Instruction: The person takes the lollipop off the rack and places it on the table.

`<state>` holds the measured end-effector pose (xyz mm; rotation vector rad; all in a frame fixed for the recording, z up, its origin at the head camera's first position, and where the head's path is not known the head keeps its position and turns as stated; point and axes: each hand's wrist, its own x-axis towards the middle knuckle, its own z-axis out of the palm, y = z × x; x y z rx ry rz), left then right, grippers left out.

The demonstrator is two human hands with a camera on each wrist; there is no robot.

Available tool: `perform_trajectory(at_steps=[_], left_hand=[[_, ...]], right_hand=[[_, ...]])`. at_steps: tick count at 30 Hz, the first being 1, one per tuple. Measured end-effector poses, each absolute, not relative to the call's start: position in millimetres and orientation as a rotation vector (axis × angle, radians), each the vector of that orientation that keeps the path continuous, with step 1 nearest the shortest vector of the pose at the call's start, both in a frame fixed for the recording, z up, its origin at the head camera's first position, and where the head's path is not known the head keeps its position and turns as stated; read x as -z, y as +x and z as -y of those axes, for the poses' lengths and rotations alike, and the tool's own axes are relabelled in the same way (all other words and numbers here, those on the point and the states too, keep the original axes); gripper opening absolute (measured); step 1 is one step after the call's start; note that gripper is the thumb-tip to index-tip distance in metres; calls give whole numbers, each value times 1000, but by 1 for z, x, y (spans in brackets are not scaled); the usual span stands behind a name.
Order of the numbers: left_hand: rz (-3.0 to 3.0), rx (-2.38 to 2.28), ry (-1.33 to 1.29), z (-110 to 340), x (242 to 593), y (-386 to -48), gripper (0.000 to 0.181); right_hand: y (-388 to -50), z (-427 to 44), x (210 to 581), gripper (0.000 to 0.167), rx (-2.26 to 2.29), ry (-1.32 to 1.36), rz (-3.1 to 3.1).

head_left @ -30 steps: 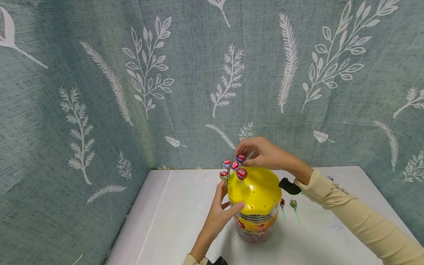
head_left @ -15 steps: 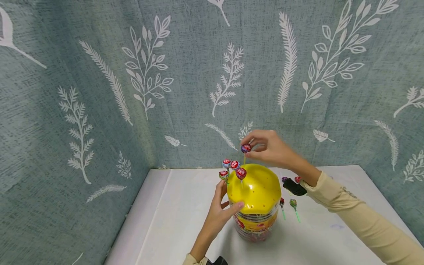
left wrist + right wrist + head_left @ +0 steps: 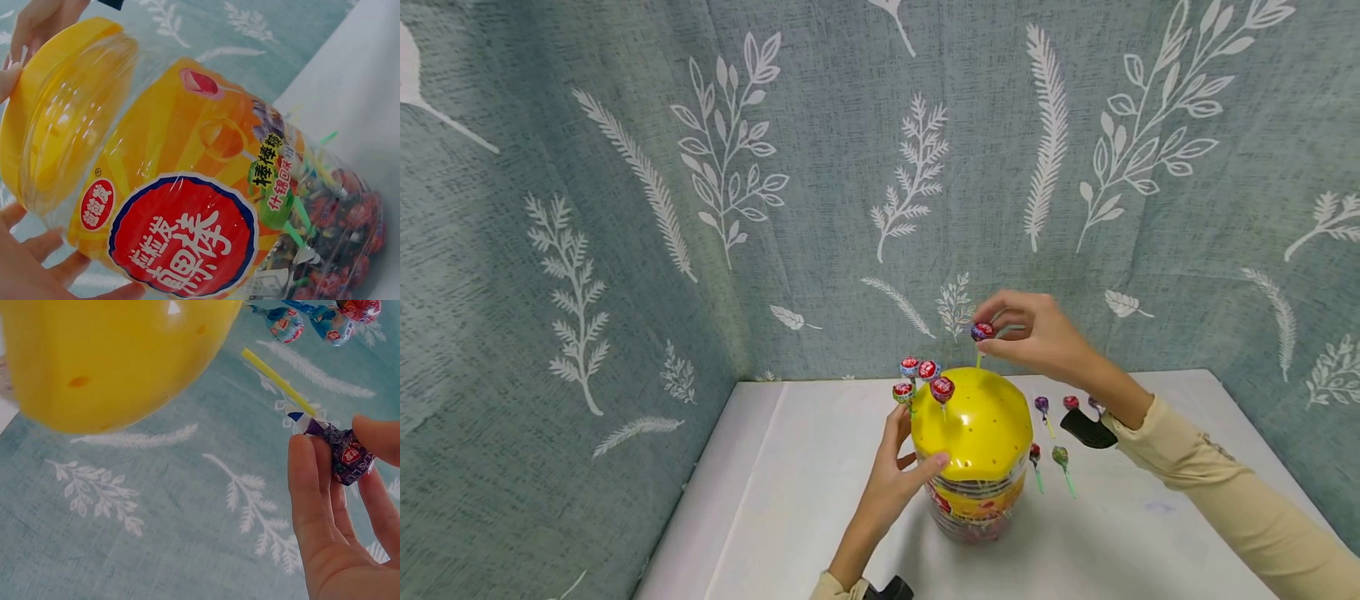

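A clear jar with an orange label and wrapped candies in its lower part has a yellow lid dotted with small holes. Several lollipops stand upright at the lid's left side. My left hand grips the jar's left side, thumb on the lid's edge. Above the back of the lid, my right hand pinches a purple-wrapped lollipop by its head. Its yellow stick points down and, in the right wrist view, is apart from the lid.
Right of the jar, several lollipops lie on the white table, among them a green one and a purple one. A patterned grey-green cloth hangs behind and at the sides.
My right hand has lifted the purple lollipop from beside the standing ones and moved it to the right over the lid. My left hand keeps its grip on the jar.
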<state>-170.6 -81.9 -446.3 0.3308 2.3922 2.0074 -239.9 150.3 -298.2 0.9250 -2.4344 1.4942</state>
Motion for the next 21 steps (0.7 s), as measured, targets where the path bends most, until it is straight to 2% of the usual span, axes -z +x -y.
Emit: perform_trajectory(at_steps=[21], left_hand=[[-2390, -2008, 345, 82, 446, -170, 79]], right_hand=[[-230, -193, 306, 23, -1504, 772, 2473]])
